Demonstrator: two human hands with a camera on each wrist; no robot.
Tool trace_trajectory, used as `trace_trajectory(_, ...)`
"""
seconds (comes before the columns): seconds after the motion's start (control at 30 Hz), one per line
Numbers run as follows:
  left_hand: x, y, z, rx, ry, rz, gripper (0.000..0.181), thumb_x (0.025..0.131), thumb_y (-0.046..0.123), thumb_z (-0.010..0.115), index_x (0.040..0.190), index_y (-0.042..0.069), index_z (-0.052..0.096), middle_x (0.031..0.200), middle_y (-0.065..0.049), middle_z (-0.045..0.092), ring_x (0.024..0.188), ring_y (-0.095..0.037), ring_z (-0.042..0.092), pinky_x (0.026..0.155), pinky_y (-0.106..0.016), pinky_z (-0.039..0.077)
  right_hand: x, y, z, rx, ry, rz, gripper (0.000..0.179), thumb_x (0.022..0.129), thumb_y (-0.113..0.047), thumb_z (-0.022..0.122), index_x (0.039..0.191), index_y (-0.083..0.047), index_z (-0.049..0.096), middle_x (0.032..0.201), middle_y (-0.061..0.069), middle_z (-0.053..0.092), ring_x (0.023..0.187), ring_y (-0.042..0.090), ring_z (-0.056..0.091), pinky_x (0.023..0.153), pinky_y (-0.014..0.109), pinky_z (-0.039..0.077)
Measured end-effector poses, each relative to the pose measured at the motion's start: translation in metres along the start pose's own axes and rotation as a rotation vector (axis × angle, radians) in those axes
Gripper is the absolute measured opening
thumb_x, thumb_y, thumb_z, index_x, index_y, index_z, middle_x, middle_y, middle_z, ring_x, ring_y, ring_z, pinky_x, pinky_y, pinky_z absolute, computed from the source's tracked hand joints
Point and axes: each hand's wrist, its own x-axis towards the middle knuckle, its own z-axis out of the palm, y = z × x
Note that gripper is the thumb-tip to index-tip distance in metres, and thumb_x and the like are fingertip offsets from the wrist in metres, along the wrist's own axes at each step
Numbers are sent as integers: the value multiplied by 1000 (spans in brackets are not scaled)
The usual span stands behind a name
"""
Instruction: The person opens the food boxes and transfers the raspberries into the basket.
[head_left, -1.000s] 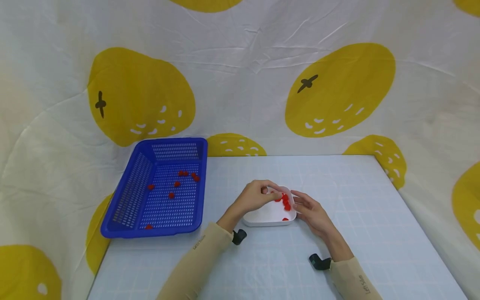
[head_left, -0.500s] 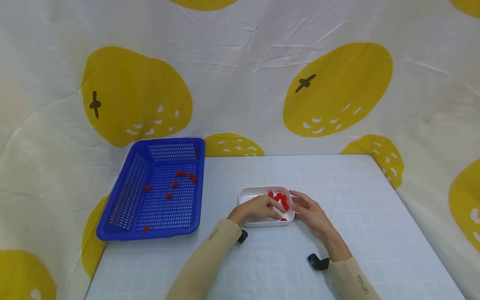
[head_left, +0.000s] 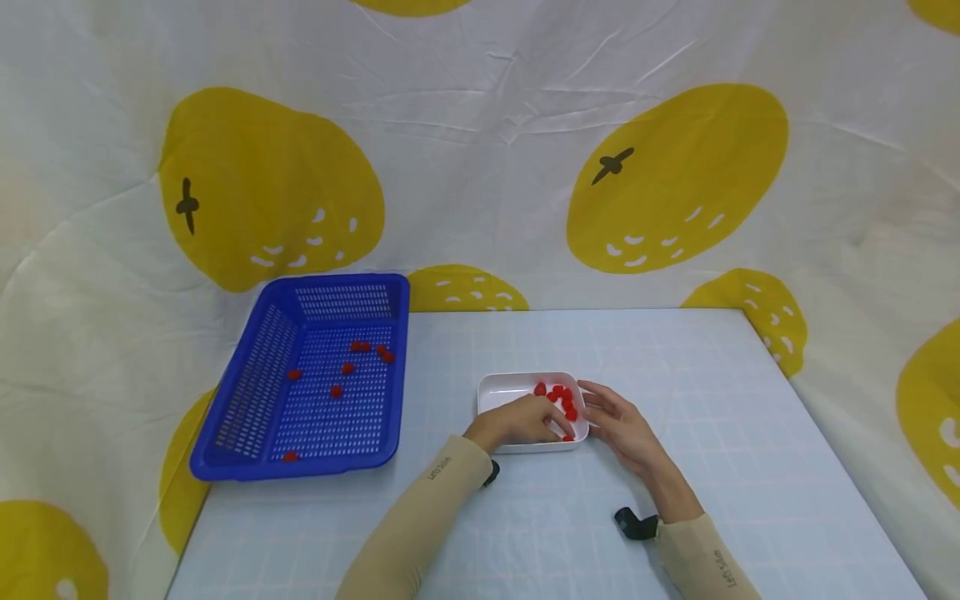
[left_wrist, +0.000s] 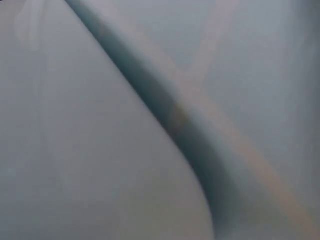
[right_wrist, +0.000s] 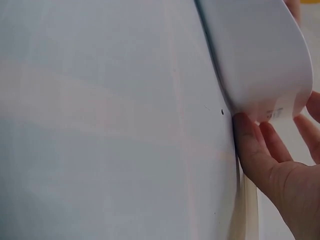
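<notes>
Inside a white tray [head_left: 515, 380], the fingertips of my left hand [head_left: 525, 419] come down right at a small red piece [head_left: 568, 438] in the near right corner. Its thumb and index finger partly cover that piece. Several more red pieces [head_left: 567, 405] lie in a loose cluster at the tray's right end. My right hand [head_left: 624, 429] steadies that end from outside, its fingers extended. In the right wrist view, the thumb and fingertips touch the tray's end wall [right_wrist: 262, 60]. The left wrist view has only the tray's side [left_wrist: 100, 140] and the tablecloth, no hand.
A blue slotted basket [head_left: 400, 375] stands to the left, with several red pieces [head_left: 347, 368] scattered over its floor. The pale checked tablecloth [head_left: 555, 533] runs under everything. Behind hangs a white curtain [head_left: 480, 167] with yellow fruit prints. Dark wrist cameras [head_left: 636, 524] jut from the sleeves.
My left hand has moved from the far side of the tray down to its near right corner, fingertips lowering to the red piece there. My right hand keeps its place at the tray's end.
</notes>
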Motion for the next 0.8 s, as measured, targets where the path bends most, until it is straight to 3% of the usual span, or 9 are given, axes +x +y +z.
trace_trajectory(0.43,-3,0,-1,7,42,-22,20,87,25,80,107,25,79,88,17,65,84,-5,56,72,-19,49,0,0,1,2,4,1,55,101,-12,61,152,-8,41,151,23,40,137,42,39,95,37,50)
trace_trajectory(0.63,-8,0,-8,-12,98,-54,15,88,29,79,103,28,79,94,19,66,94,-4,55,83,-24,49,0,-1,3,4,6,19,55,100,-13,62,151,-9,41,151,22,40,137,42,39,96,39,49)
trace_trajectory(0.8,-15,2,-18,-75,166,-51,12,89,31,78,101,30,79,95,14,61,92,-9,52,76,-25,48,-1,-4,3,-16,19,31,57,100,-15,63,152,-11,41,152,20,39,137,40,39,98,41,48)
